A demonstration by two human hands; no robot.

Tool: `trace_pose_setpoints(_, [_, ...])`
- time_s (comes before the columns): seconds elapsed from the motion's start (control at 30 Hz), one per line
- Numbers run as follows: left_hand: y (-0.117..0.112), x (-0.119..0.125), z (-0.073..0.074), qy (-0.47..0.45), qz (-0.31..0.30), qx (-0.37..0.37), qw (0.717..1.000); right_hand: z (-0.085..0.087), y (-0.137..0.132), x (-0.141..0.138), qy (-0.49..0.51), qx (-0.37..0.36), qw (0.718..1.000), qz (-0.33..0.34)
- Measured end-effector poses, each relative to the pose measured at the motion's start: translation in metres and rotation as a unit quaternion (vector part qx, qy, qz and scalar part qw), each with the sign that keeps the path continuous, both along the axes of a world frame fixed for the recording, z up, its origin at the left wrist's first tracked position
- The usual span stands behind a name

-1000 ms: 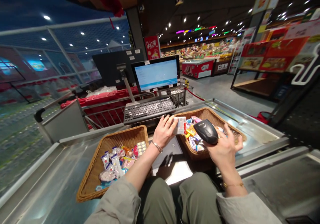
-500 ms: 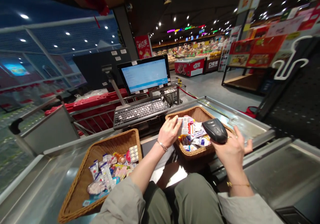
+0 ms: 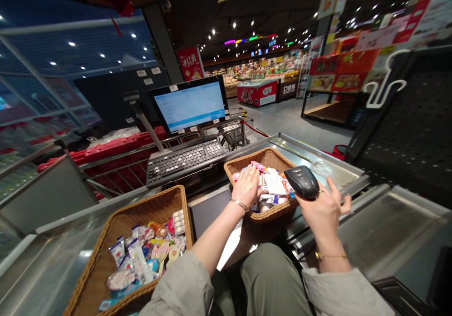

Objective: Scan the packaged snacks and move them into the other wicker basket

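Observation:
My right hand (image 3: 320, 210) grips a black handheld barcode scanner (image 3: 302, 182), its head facing left over the edge of the right wicker basket (image 3: 263, 216). Some of that hand's fingers stick out away from the scanner. My left hand (image 3: 246, 187) reaches into the same basket, fingers stretched forward and lying over small packaged goods; its fingertips are partly lost among them. Just right of it, a white box (image 3: 274, 182) rests on top of the packets. To the left, a larger wicker basket (image 3: 88, 264) holds wrapped snacks and a blister-like pack of round pieces (image 3: 179, 222).
Behind the baskets stand a black keyboard (image 3: 187, 160) and a lit monitor (image 3: 192, 105). Metal counter surfaces (image 3: 399, 222) extend right and left. A white hook (image 3: 384, 83) hangs on the dark panel at right. A red freezer (image 3: 257, 93) is farther off.
The small barcoded box that my left hand held up is out of its fingers; the hand has lowered into the right basket. The scanner stays in my right hand. The view has turned slightly right.

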State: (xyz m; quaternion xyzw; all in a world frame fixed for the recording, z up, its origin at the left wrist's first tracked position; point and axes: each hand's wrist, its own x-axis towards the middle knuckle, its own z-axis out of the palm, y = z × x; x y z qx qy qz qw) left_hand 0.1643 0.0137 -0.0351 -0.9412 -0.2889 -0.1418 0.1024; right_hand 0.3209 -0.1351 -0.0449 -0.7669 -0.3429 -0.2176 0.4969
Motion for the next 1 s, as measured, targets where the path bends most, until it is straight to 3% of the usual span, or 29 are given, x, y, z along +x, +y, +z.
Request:
trace_pose_setpoints(0.23, [-0.01,-0.039,0.008,-0.001,0.047,0.011,0.999,-0.008,0.002,-0.001,0.019,-0.003,1.0,0.012])
trace_pose_setpoints(0.47, [-0.021,-0.093,0.007,-0.004,0.077,0.026,0.997,0.002,0.008,-0.024,0.013,-0.03,0.998,0.05])
trace_pose_setpoints(0.67, [-0.028,-0.162,0.008,-0.005,0.124,0.037,0.992,0.014,0.023,-0.057,0.001,-0.042,0.994,0.097])
trace_pose_setpoints(1.0, [-0.032,-0.295,0.012,0.029,0.258,-0.004,0.966,0.027,0.046,-0.108,-0.028,-0.026,0.981,0.191])
